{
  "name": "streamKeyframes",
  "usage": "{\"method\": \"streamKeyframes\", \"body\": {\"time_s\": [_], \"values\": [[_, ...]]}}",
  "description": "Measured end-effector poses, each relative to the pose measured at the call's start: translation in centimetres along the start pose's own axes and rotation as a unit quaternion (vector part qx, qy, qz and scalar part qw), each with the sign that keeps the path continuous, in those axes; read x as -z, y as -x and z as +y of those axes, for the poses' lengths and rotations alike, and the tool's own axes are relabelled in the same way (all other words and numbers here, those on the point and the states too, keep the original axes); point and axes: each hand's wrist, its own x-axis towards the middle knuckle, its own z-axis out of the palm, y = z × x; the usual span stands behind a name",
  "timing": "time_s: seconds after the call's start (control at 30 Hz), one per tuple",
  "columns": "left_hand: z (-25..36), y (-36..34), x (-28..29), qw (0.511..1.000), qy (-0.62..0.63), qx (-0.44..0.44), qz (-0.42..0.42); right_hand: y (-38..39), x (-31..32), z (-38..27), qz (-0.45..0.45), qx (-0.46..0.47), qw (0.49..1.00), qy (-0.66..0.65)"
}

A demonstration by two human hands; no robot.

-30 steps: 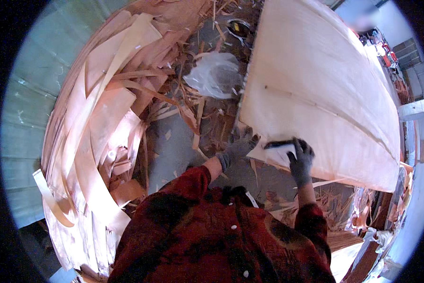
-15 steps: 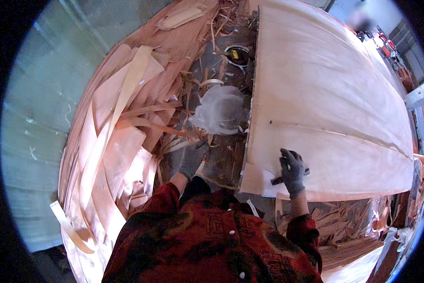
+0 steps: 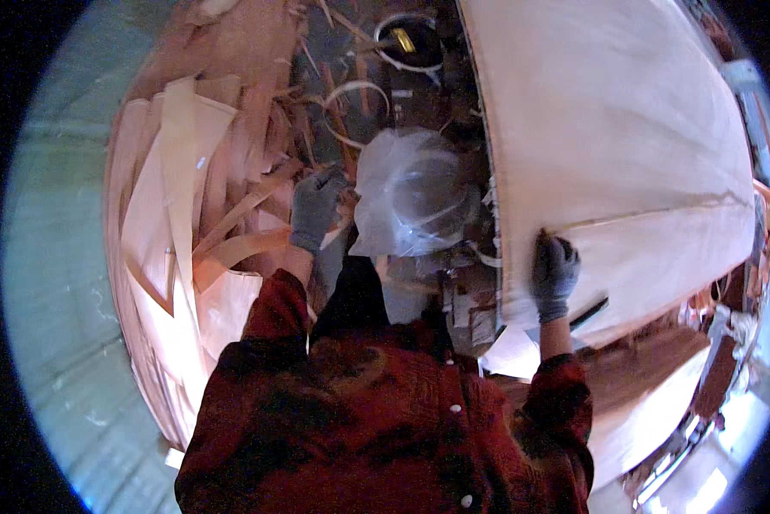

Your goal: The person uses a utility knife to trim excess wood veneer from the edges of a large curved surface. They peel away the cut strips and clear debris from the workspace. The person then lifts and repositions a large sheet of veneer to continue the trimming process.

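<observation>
My left hand [image 3: 315, 207], in a grey glove, reaches over the wood scraps just left of a crumpled translucent plastic bag [image 3: 411, 193]; its fingers are curled, and what they hold is hidden. On the right, my gloved right hand [image 3: 555, 270] rests with bent, closed fingers on the large pale sheet of veneer [image 3: 625, 111]; anything under them cannot be made out. A slim dark tool [image 3: 589, 313] lies on that sheet, below and right of the hand, separate from it.
A tall heap of curled veneer strips [image 3: 167, 206] lines the left, beside a greenish wall [image 3: 59, 240]. Ahead on the littered floor [image 3: 325, 60] are a round dark container with a yellow object [image 3: 406, 43] and a pale loop of strip [image 3: 355, 111]. More veneer [image 3: 642, 385] lies at lower right.
My left hand has moved up and forward beside the plastic bag. My right hand has let go of the dark tool, which now lies apart from it. The camera view has shifted.
</observation>
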Motion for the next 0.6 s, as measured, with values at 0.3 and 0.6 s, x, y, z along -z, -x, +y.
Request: {"method": "streamKeyframes", "body": {"time_s": [0.3,0.6], "values": [[4.1,0.6,-0.9,0.936,0.222,-0.166,-0.216,-0.5,0.4,-1.4,0.008,0.002,0.997,0.076],[5.8,-4.5,-1.5,0.971,0.047,-0.187,-0.141,-0.4,0.5,-1.6,0.009,-0.009,0.996,0.093]]}}
